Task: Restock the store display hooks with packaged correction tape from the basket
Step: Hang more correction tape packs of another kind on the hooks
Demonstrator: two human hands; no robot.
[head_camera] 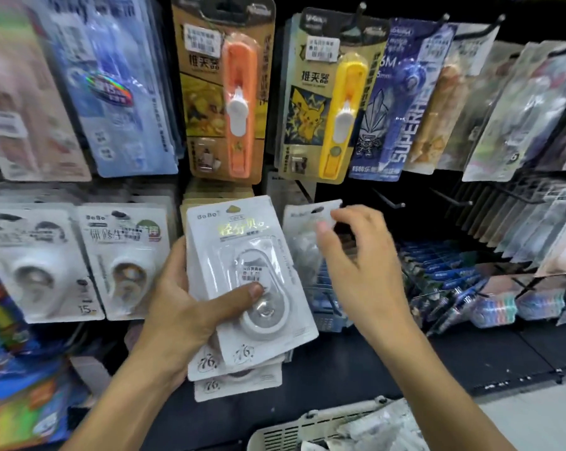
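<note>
Across the display wall [405,196], rows of carded stationery hang crowded edge to edge; bare hooks [389,200] jut out free to the right of my work. Below, the basket [294,428] holds more packs. My left hand [177,317] clamps a fanned stack of correction tape packs [242,281], thumb across the top one. My right hand [356,255] pinches one pack [303,236] at its hang hole; I judge threading comes next, needing a level push.

left hand [181,307] grips white packs [242,288]; right hand [356,255] pinches another pack [303,229].
</note>
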